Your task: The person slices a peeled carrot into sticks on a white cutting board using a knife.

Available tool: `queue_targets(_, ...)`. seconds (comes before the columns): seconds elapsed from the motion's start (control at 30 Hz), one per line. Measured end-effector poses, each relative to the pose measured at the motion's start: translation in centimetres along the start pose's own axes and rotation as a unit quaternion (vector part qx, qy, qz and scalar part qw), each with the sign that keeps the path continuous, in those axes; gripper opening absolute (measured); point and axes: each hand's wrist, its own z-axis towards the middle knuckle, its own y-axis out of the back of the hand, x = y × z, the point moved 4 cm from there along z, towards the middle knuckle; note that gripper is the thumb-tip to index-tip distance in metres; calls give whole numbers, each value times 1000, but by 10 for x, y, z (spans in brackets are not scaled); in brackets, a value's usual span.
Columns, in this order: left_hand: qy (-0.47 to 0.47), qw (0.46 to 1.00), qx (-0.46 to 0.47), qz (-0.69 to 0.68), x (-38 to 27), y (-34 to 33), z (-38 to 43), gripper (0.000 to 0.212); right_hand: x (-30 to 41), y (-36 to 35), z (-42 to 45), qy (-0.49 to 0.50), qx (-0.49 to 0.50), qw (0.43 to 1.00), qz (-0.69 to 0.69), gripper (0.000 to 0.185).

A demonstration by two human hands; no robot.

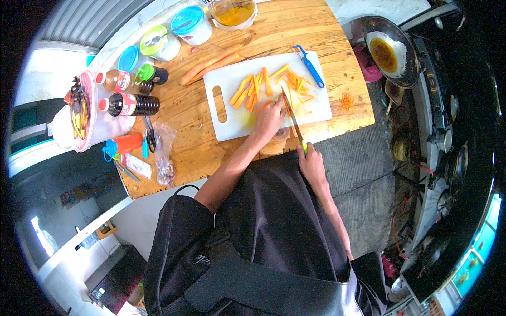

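Note:
A white plastic cutting board lies on the wooden table in front of me. My right hand grips the yellow-green handle of a kitchen knife, whose blade slants across the board. Beside the blade, the bent fingers of my left hand press on a carrot piece, mostly hidden by the fingers. Thicker carrot sticks lie beyond my left hand. Thinner carrot strips are heaped past the knife tip. A blue peeler rests at the board's far right corner.
Two whole carrots lie behind the board on the wooden table. Orange shreds sit to its right. Sauce bottles, lidded tubs, scissors and a plastic bag stand or lie leftward. A wok is at right.

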Motion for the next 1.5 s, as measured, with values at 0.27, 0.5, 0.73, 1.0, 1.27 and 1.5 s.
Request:
queue_targets(0.27, 7, 1000, 7, 1, 1, -1, 1, 56, -2, 0, 1, 6, -5, 1000, -6, 36)
queue_targets(0.5, -15, 1000, -13, -2, 3, -3, -1, 57, -2, -1, 2, 1, 0, 1000, 2, 36)
queue_targets(0.73, -5, 1000, -1, -2, 0, 0, 1, 57, -4, -4, 2, -16, 5, 1000, -3, 35)
queue_targets(1.0, -13, 1000, -1, 9, 0, -1, 0, 56, -6, -8, 3, -2, 5, 1000, 16, 32)
queue_targets(1.27, 17, 1000, 8, -12, 0, -1, 1, 59, -12, -11, 5, 2, 12, 1000, 13, 32)
queue_targets(1.5, 24, 999, -1, -22, -4, 3, 2, 57, -20, -15, 9, 12, 10, 999, 29, 33)
